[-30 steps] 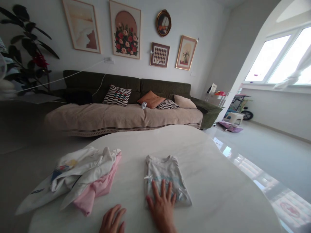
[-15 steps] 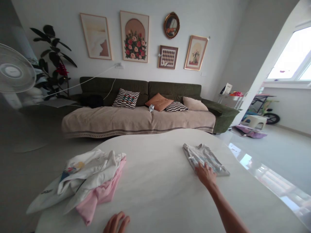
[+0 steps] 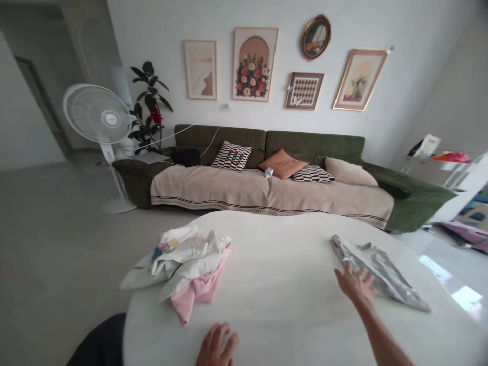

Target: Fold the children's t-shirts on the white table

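A folded grey T-shirt [image 3: 385, 272] lies near the right edge of the round white table [image 3: 282, 284]. My right hand [image 3: 356, 285] rests flat on the near left side of it, fingers spread. At the table's near edge my left hand [image 3: 215, 348] lies on the bare top, fingers loosely apart, holding nothing. A heap of unfolded clothes [image 3: 183, 259], white pieces over a pink one, sits on the table's left side, well away from both hands.
Beyond the table stands a green sofa [image 3: 274, 173] with a beige cover and several cushions. A white pedestal fan [image 3: 101, 132] and a potted plant [image 3: 148, 109] are at the back left. Framed pictures hang on the wall. Cluttered shelves are at the far right.
My right hand has slid the folded T-shirt from in front of me out to the table's right side. The view has turned left, bringing the fan into sight. The left hand stayed put.
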{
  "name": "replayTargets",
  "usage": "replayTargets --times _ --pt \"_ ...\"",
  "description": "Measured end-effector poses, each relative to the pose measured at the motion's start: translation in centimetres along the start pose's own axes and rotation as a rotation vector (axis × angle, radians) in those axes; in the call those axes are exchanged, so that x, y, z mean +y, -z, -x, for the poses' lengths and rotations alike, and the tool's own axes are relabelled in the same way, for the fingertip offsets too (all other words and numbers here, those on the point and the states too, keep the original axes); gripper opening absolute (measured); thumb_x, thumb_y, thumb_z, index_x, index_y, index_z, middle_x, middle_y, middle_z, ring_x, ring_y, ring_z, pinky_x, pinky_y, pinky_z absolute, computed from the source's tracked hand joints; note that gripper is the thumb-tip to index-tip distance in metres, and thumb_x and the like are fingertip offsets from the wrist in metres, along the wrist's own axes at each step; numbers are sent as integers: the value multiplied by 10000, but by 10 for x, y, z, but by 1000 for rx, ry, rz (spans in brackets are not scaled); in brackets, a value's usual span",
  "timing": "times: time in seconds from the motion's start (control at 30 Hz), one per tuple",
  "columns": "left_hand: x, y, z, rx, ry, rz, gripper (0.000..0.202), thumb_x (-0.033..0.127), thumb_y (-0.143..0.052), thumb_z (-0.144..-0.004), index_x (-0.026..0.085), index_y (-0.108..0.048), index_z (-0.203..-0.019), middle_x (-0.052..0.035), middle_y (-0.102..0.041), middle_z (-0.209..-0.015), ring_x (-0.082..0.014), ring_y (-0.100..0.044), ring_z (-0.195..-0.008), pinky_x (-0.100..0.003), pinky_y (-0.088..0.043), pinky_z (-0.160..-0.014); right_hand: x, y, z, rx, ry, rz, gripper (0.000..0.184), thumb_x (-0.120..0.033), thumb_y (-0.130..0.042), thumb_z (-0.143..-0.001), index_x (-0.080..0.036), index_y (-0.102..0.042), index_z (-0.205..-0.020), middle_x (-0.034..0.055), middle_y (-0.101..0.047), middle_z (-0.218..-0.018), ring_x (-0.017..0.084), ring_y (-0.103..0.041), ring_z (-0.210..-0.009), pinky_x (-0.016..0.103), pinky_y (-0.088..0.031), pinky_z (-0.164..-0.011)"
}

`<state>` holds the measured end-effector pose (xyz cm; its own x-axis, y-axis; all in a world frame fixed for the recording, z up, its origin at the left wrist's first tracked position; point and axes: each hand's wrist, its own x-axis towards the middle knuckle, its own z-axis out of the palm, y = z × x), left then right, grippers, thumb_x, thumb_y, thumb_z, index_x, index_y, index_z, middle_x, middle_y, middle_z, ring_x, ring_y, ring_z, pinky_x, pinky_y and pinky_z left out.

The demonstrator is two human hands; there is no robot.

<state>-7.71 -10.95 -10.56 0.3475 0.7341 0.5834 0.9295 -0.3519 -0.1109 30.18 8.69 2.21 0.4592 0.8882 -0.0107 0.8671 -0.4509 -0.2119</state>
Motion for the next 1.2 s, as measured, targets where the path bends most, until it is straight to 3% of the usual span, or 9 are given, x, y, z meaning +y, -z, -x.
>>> replayTargets --times 0.07,0.2,0.3,0.4,0.53,0.67,0.83,1.03,1.2 --pt "3 5 -1 15 1 21 517 146 -501 -605 281 -525 -1103 -42 -602 -1069 -220 -557 -968 -310 -489 -778 -57 6 35 -67 295 -19 517 -240 -284 -847 -54 -294 -1329 293 -227 -1369 375 -309 -1228 555 -297 -894" --pt "9 17 -4 101 -1 86 459 153 -479 -695 201 -495 -1152 -105 -563 -1113 -246 -513 -1047 -358 -479 -815 -179 -5 130 -191 755 -107 586 -236 -496 -776 -364 -298 -1313 11 -336 -1386 163 -435 -1152 282 -362 -911" --pt "12 27 -8 59 34 149 428 144 -465 -704 193 -511 -1127 -109 -564 -1099 -245 -525 -1027 -366 -486 -807 -242 -15 187 -136 1072 -183 569 -164 -532 -726 -301 -390 -1260 66 -341 -1373 207 -416 -1158 324 -392 -867" --pt "13 37 -14 -11 64 177 407 156 -470 -713 184 -523 -1116 -111 -567 -1093 -250 -533 -1015 -382 -488 -817 -273 -9 210 -125 1099 -210 279 -141 -499 -735 -232 -589 -983 68 -597 -1049 200 -533 -972 315 -428 -762" --pt "15 45 -18 -27 110 210 398 133 -446 -748 188 -513 -1136 -93 -566 -1106 -226 -529 -1032 -378 -477 -853 -285 39 198 2 986 -339 229 -163 -435 -786 -229 -573 -956 38 -619 -916 169 -538 -893 265 -411 -725" --pt "14 42 -15 70 123 241 412 158 -439 -786 163 -460 -1198 -95 -571 -1125 -224 -520 -1061 -376 -470 -869 -265 120 176 209 894 -576 300 -292 -293 -880 -196 -474 -1099 31 -581 -956 137 -507 -866 226 -382 -703" --pt "10 42 -17 108 189 436 409 194 -430 -819 169 -405 -1226 -100 -578 -1120 -202 -539 -1038 -375 -470 -870 -185 186 144 186 928 -898 389 -463 -327 -844 -165 -573 -888 -31 -536 -629 95 -471 -556 195 -324 -487" --pt "10 51 -32 32 319 614 326 302 -412 -836 188 -500 -1129 -88 -602 -1047 -213 -568 -967 -409 -490 -828 -63 150 113 238 514 -409 303 -256 -365 -811 -153 -585 -992 82 -634 -912 152 -573 -775 267 -399 -717" --pt "38 78 -52 -135 224 738 334 339 -440 -832 210 -545 -1122 -78 -579 -1086 -203 -534 -1025 -373 -445 -900 30 79 157 -76 493 -227 147 -185 -511 -696 -187 -636 -774 34 -645 -739 148 -575 -677 256 -413 -661"
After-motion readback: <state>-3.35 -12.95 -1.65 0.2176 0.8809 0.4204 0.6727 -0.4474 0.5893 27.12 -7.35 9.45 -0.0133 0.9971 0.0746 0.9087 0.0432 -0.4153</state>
